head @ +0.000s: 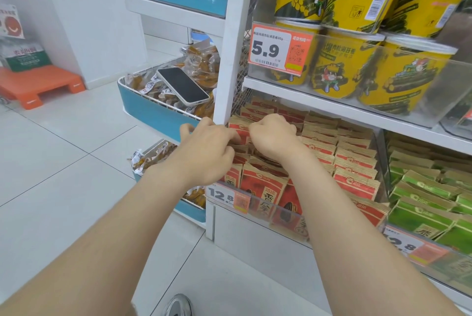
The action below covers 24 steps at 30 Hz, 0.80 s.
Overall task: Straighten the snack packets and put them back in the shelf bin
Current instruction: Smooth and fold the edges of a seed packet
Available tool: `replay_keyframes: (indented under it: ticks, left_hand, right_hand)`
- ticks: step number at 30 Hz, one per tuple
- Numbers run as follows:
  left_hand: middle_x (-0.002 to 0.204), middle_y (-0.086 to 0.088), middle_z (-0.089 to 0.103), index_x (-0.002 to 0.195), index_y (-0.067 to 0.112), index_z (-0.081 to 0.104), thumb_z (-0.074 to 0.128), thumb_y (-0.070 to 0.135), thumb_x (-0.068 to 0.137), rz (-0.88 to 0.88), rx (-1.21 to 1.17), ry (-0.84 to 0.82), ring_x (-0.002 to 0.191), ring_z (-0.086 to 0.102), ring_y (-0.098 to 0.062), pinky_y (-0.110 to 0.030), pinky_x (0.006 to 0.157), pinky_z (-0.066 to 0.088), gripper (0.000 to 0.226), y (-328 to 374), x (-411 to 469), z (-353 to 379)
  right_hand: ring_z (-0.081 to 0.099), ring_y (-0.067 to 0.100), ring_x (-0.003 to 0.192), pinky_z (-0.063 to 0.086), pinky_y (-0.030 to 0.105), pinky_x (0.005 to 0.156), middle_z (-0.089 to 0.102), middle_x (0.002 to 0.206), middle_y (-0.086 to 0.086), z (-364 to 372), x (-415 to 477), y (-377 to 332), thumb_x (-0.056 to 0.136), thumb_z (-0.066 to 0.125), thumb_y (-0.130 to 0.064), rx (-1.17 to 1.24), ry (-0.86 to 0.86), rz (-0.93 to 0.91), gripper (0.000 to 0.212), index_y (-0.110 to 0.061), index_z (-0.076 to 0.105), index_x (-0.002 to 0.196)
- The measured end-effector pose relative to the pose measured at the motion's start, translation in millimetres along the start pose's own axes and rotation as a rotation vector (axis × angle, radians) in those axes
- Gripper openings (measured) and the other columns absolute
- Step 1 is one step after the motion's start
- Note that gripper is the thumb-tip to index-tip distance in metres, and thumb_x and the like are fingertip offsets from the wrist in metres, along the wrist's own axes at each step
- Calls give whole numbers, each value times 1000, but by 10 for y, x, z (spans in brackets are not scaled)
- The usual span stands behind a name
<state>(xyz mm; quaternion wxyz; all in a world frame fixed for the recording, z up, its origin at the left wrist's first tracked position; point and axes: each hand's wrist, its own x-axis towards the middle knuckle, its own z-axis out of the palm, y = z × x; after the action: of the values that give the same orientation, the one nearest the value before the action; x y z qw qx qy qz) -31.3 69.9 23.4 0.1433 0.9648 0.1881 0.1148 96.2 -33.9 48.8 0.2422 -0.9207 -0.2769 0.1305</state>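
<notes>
Red and brown snack packets [355, 160] stand in rows inside a clear shelf bin [260, 207] on the lower shelf. Both my hands are in the left end of that bin. My left hand [204, 152] has its fingers curled into the upright red packets [238, 132] at the bin's left side. My right hand [273, 134] is bent at the wrist, fingers curled down round the top edges of packets just to the right. Its fingertips are hidden among the packets. Front packets [265, 188] lean against the bin's clear wall.
Green packets [421, 203] fill the bin to the right. Yellow tubs [344, 63] sit on the shelf above, behind a 5.9 price tag [278, 50]. A phone [182, 84] lies on snacks in a blue side bin [150, 111]. A white upright post [229, 60] stands at the shelf's left.
</notes>
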Motion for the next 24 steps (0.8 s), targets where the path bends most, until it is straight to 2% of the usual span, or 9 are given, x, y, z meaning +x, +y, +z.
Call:
replay_keyframes:
  ticks: [3,5,7,9,13,20,24]
  left_hand:
    - [110,3,59,118,35,72,38,19,102,-9,23,-33,113,36,-24,-48,93,24,41,29,-18,-6]
    - [110,3,58,115,33,73,41,19,100,-6,25,-30,114,36,-22,-47,93,23,38,38,-24,-1]
    - [105,5,61,108,30,73,44,17,98,-5,2,-13,114,38,-20,-46,92,22,34,33,-22,8]
    - [97,6,65,101,28,72,46,15,96,-12,-51,-5,111,43,-18,-44,89,19,29,26,-15,22]
    - [91,5,71,97,28,68,46,14,99,-6,-94,21,100,53,-13,-40,84,17,27,-1,2,36]
    - [95,2,68,104,27,65,49,16,97,0,-123,62,102,49,-19,-43,87,25,21,26,-6,53]
    - [105,3,62,123,32,64,48,17,96,13,-100,60,110,44,-22,-47,94,28,35,99,-2,72]
  right_hand:
    - [39,43,137,34,53,114,52,145,15,8,19,-15,99,40,-20,71,30,65,16,-16,56,98]
    - [35,42,143,30,52,115,53,146,15,5,63,-8,99,40,-18,88,29,95,21,-17,60,103]
    - [30,41,149,27,52,116,50,152,16,-15,97,-10,102,39,-19,84,23,110,34,-13,68,119]
    - [26,42,151,25,50,117,44,159,16,-32,125,-21,104,39,-19,53,22,105,42,-16,66,136]
    - [29,41,148,24,49,112,45,160,11,-18,215,-32,101,42,-18,11,34,75,50,-24,62,146]
    - [25,41,152,23,50,118,43,162,18,12,276,31,104,42,-20,13,-8,100,51,-23,55,153]
    - [25,43,153,19,53,118,43,165,11,78,358,66,102,45,-27,-2,-69,102,54,-25,52,155]
